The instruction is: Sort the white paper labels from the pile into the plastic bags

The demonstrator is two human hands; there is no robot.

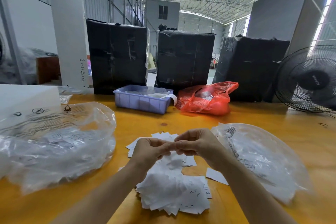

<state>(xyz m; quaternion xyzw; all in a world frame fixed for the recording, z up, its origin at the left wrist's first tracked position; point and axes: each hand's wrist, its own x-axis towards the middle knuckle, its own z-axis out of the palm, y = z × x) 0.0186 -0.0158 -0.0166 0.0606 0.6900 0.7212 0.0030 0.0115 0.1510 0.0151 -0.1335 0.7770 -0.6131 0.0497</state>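
Big warehouse room w/ a yellow table (145, 123) up front. Both hands meet in the middle, above the pile of white paper labels (174, 194). Left hand (151, 149) and right hand (196, 143) have fingers curled, tips touching. They seem to pinch sth small between them, but it's too blurry to tell what. More labels lie flat under and behind the hands. Left clear plastic bag (54, 147) sits on the left w/ labels inside. Right clear plastic bag (260, 156) lies just beside the right arm. Further back: a purple bin (141, 101), a red bag (205, 100), three black wrapped boxes (183, 60), & a black fan (309, 80) on the right.
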